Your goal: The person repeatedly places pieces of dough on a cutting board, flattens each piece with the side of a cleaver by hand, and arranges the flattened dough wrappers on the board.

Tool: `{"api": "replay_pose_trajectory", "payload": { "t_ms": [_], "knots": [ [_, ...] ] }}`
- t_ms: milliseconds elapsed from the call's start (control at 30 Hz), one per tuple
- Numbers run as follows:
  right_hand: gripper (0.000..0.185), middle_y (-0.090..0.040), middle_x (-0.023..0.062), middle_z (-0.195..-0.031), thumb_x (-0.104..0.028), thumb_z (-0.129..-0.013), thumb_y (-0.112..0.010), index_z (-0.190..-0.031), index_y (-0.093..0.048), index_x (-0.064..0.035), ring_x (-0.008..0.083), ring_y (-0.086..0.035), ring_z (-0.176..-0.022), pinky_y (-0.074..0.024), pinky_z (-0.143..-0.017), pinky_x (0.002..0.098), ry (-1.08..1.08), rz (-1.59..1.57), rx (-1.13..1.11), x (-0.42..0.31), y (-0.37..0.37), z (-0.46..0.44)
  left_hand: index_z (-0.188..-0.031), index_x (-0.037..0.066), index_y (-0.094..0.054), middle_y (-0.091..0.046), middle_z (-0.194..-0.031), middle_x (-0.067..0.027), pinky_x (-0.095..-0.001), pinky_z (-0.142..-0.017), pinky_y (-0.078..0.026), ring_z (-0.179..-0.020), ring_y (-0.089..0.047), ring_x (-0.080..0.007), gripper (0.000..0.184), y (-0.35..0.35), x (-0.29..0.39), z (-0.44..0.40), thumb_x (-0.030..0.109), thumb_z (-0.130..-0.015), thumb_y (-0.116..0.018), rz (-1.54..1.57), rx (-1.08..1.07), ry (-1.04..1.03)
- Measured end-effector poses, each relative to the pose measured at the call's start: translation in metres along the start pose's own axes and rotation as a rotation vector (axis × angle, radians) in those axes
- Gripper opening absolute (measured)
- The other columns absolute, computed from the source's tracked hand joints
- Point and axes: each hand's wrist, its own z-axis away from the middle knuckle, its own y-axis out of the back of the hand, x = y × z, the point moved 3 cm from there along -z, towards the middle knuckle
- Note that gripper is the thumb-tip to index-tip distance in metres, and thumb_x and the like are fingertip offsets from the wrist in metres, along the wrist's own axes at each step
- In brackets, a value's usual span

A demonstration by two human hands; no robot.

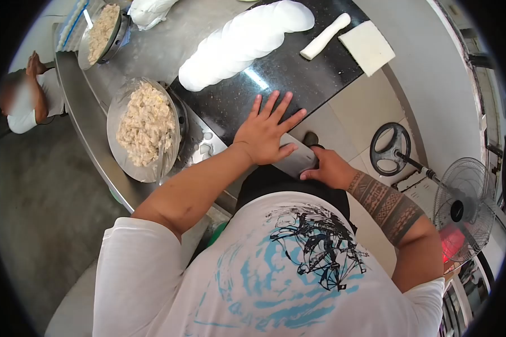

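My left hand (pixel 267 132) lies with its fingers spread at the near edge of the black countertop (pixel 219 112), holding nothing. Close by, my right hand (pixel 330 168) grips a broad, flat metal blade (pixel 295 160); its handle is hidden, so I cannot tell a cleaver from a dough scraper. The blade is at the counter's near edge, by my left thumb. Beyond my left hand stretches a long row of overlapping white dough rounds (pixel 244 45). Further right lie a short dough roll (pixel 325 37) and a pale, square slab (pixel 367 48), which looks like dough.
On the steel table (pixel 168 28), a plastic-lined bowl of chunky filling (pixel 145 126) stands left of the counter, with a second bowl of filling (pixel 103 35) farther back. A pedestal fan (pixel 464 208) stands at right. Another person (pixel 36 95) is at far left.
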Motion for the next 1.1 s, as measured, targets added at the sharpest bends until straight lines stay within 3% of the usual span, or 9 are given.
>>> {"api": "replay_pose_trajectory", "payload": {
  "t_ms": [133, 233, 333, 433, 567, 700, 867, 933, 1100],
  "knots": [
    [0.065, -0.075, 0.0270, -0.107, -0.035, -0.084, -0.092, -0.127, -0.064, 0.0035, 0.0416, -0.075, -0.102, -0.0563, -0.091, 0.0464, -0.036, 0.077, 0.009, -0.007, 0.016, -0.024, -0.170, 0.028, -0.034, -0.024, -0.176, -0.0232, -0.0737, -0.125, -0.019, -0.160, -0.024, -0.0498, 0.083, 0.010, -0.023, -0.016, 0.059, -0.098, -0.061, -0.062, 0.031, 0.032],
    [0.054, -0.074, 0.0273, -0.099, -0.036, -0.084, -0.090, -0.112, -0.065, 0.0031, 0.0460, -0.072, -0.100, -0.0564, -0.090, 0.0486, 0.157, 0.210, 0.209, -0.022, 0.031, -0.039, -0.170, 0.028, -0.034, -0.025, -0.175, -0.0237, -0.0752, -0.124, -0.019, -0.159, -0.026, -0.0501, 0.080, 0.017, -0.046, -0.030, 0.057, -0.100, -0.059, -0.132, 0.142, 0.009],
    [0.053, -0.073, 0.0271, -0.098, -0.036, -0.084, -0.090, -0.111, -0.066, 0.0036, 0.0455, -0.073, -0.096, -0.0570, -0.087, 0.0486, 0.077, 0.290, 0.224, -0.056, 0.052, -0.053, -0.171, 0.028, -0.033, -0.025, -0.176, -0.0244, -0.0745, -0.125, -0.018, -0.159, -0.026, -0.0517, 0.081, 0.030, -0.074, -0.048, 0.057, -0.100, -0.059, -0.185, 0.294, -0.073],
    [0.055, -0.075, 0.0280, -0.103, -0.034, -0.083, -0.090, -0.114, -0.067, 0.0050, 0.0430, -0.074, -0.098, -0.0576, -0.089, 0.0478, -0.032, 0.183, 0.268, -0.054, 0.034, -0.051, -0.170, 0.028, -0.034, -0.024, -0.176, -0.0247, -0.0723, -0.126, -0.018, -0.159, -0.026, -0.0517, 0.082, 0.040, -0.084, -0.060, 0.057, -0.098, -0.060, -0.095, 0.274, -0.274],
    [0.066, -0.074, 0.0291, -0.107, -0.040, -0.084, -0.090, -0.125, -0.065, 0.0045, 0.0433, -0.074, -0.103, -0.0572, -0.091, 0.0489, 0.007, 0.051, 0.241, -0.009, -0.042, 0.000, -0.171, 0.028, -0.033, -0.020, -0.178, -0.0235, -0.0693, -0.128, -0.016, -0.161, -0.024, -0.0489, 0.093, 0.000, -0.030, -0.003, 0.067, -0.092, -0.064, 0.001, 0.020, -0.332],
    [0.065, -0.074, 0.0296, -0.106, -0.041, -0.085, -0.089, -0.122, -0.062, 0.0050, 0.0453, -0.074, -0.104, -0.0567, -0.089, 0.0501, -0.162, 0.133, 0.216, -0.023, -0.013, 0.005, -0.171, 0.030, -0.034, -0.021, -0.178, -0.0228, -0.0706, -0.127, -0.017, -0.161, -0.025, -0.0485, 0.094, 0.006, -0.024, -0.034, 0.069, -0.091, -0.064, -0.014, 0.085, -0.309],
    [0.061, -0.073, 0.0306, -0.104, -0.042, -0.084, -0.090, -0.112, -0.062, 0.0051, 0.0455, -0.073, -0.098, -0.0570, -0.086, 0.0491, 0.103, 0.219, 0.285, -0.010, 0.044, -0.055, -0.170, 0.030, -0.034, -0.021, -0.178, -0.0213, -0.0712, -0.127, -0.017, -0.162, -0.025, -0.0470, 0.094, 0.031, -0.067, -0.068, 0.068, -0.091, -0.065, -0.177, 0.244, -0.234],
    [0.060, -0.073, 0.0298, -0.104, -0.040, -0.083, -0.090, -0.112, -0.063, 0.0052, 0.0440, -0.074, -0.097, -0.0570, -0.087, 0.0490, -0.003, 0.305, 0.297, -0.049, 0.052, -0.049, -0.170, 0.029, -0.033, -0.021, -0.178, -0.0211, -0.0717, -0.127, -0.016, -0.162, -0.024, -0.0467, 0.094, 0.037, -0.081, -0.078, 0.068, -0.091, -0.065, -0.204, 0.306, -0.246],
    [0.059, -0.075, 0.0265, -0.105, -0.036, -0.084, -0.091, -0.118, -0.065, 0.0050, 0.0394, -0.075, -0.097, -0.0571, -0.086, 0.0477, 0.137, 0.027, 0.284, -0.012, -0.024, -0.015, -0.172, 0.030, -0.029, -0.019, -0.178, -0.0239, -0.0697, -0.129, -0.012, -0.163, -0.020, -0.0479, 0.099, 0.007, -0.049, -0.020, 0.072, -0.090, -0.064, -0.024, 0.079, -0.279]
  ]
}}
